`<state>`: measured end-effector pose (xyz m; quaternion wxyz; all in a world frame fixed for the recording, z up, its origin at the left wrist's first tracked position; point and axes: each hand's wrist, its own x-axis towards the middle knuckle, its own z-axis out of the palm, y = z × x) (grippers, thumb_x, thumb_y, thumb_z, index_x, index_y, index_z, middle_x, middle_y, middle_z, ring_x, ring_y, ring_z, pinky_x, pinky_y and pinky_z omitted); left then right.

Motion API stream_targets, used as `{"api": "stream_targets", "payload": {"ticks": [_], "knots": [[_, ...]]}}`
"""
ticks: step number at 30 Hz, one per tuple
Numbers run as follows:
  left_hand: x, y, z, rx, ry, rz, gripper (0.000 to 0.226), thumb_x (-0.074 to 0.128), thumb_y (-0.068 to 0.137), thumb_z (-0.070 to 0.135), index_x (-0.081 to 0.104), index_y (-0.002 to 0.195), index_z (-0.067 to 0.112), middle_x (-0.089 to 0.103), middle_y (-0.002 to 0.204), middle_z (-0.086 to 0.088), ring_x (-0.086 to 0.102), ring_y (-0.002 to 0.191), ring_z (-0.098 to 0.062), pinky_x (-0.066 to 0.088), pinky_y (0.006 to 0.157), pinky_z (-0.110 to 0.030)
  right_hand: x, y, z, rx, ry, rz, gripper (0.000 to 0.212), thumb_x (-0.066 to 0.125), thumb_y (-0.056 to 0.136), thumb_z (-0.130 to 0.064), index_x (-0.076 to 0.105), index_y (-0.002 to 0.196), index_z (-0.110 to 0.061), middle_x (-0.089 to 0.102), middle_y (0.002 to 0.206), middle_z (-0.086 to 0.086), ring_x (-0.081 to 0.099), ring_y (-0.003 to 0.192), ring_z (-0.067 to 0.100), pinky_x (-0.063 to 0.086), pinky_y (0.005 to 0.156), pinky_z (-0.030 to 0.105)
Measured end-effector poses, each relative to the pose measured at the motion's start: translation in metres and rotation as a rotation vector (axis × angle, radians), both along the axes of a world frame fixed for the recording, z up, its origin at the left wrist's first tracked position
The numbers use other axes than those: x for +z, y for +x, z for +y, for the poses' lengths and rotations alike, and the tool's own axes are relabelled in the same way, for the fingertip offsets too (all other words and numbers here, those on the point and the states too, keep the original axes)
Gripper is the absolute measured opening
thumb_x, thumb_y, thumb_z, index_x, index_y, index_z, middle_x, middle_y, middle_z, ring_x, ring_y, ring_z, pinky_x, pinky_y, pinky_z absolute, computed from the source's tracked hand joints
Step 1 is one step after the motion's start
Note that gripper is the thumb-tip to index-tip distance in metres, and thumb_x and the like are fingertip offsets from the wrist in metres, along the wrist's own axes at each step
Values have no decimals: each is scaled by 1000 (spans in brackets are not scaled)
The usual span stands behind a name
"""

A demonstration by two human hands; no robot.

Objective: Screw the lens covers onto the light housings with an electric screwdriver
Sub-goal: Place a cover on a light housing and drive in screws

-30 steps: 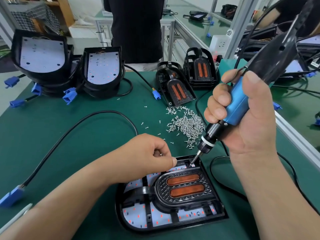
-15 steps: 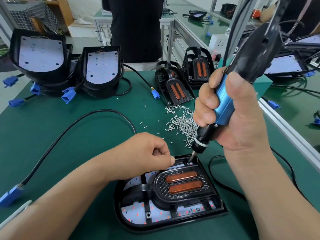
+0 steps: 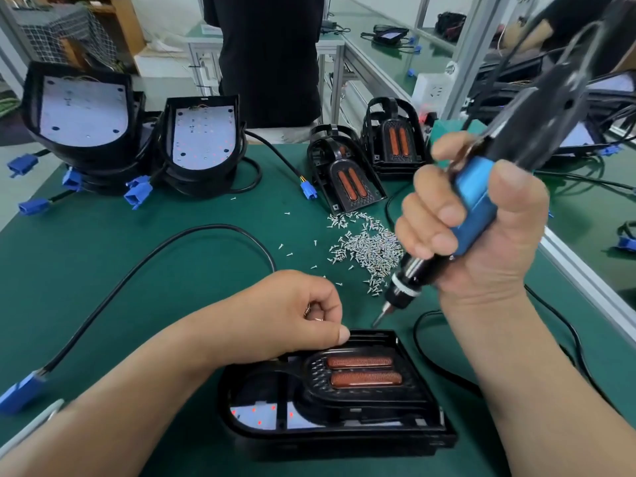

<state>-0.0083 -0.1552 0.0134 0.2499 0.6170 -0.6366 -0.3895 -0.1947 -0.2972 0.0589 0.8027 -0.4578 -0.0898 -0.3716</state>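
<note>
At the far left, bare light housings (image 3: 82, 111) are standing stacked on the green mat (image 3: 103, 270), out of play. Nearer the centre, the left hand (image 3: 285, 318) is resting at the far left edge of the working housing (image 3: 413, 438). Its fingers are curling into a fist, and the thumb (image 3: 339, 335) is lying along the rim. Something small is glinting inside the fold, but whether it is a gripped screw cannot be told.

The lens cover (image 3: 363, 372) is sitting inside that housing, its two amber strips running left to right. Just right of the thumb, the bit (image 3: 380, 316) is hanging close over the housing's far rim, apparently not touching it. The loose screws (image 3: 368, 249) are lying just beyond it.

The bit is slanting down and leftward out of the right hand (image 3: 495, 256), which is clenching the blue electric screwdriver (image 3: 475, 208). The fastening point is therefore probably lying just below and nearer than the tip. The right hand is the one placed to reach it.
</note>
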Motion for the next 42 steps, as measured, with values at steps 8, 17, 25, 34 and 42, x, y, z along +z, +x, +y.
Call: {"api": "stream_targets", "payload": {"ticks": [8,17,25,34,42], "knots": [[-4,4,5,156,-212,-99,20,80,88,35,63,79,29,56,62,12,46,57,-3,39,53,-14,-4,-9,-10,-420,246,-61,20,53,100,-36,58,103,-16,47,71,-5,45,56,10,40,56,26],[-6,20,-4,528,119,846,23,57,105,6,78,106,-3,60,87,-7,42,61,-9,32,45,-17,-16,4,-10,-584,514,-50,20,66,98,-32,59,98,-14,49,76,-1,48,61,15,46,61,28],[-7,9,-4,460,104,892,24,58,106,19,64,118,-1,63,78,-4,34,49,-4,27,40,-14,-13,15,-8,-568,527,-74,21,68,97,-32,58,99,-13,49,76,-1,48,61,14,47,61,29],[-12,13,-10,467,85,975,30,68,95,29,78,101,1,61,78,-4,38,55,-6,30,43,-14,-10,34,-14,-581,547,-61,19,67,99,-30,58,99,-13,52,77,0,52,62,15,50,61,30],[-11,10,-9,348,68,869,17,49,107,-2,55,122,-4,75,100,-18,40,57,-8,32,45,-15,-15,34,-15,-567,536,-72,18,68,99,-30,60,97,-14,52,77,0,52,62,15,49,62,30]]}}
